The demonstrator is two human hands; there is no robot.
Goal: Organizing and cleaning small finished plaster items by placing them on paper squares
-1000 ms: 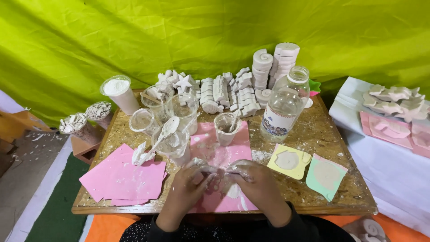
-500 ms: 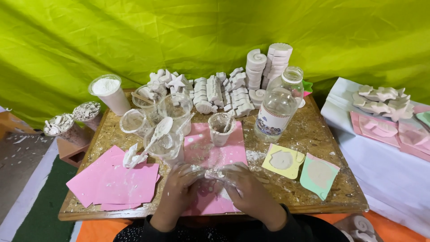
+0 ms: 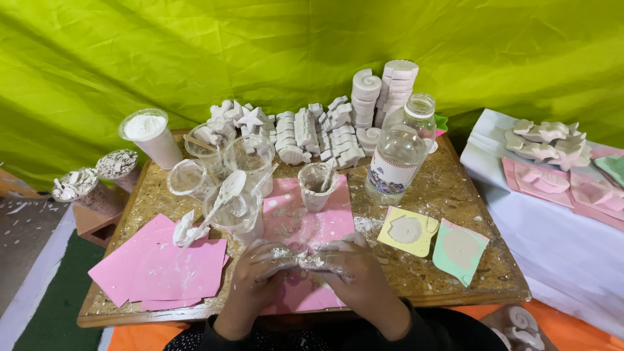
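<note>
Left hand [image 3: 257,270]: we pinch the white plaster lump [image 3: 300,259], fingers curled tight.
Right hand [image 3: 348,263]: fingertips pressing its other end (steadying it).
Beneath fingers: pink sheet [image 3: 305,227], likely catching crumbs.

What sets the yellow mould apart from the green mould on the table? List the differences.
The yellow mould is squarer and lies nearer the bottle; the green mould is larger, with a pointed lower corner, and lies nearer the table's edge. Both lie flat, each holding a round white filling.
</note>
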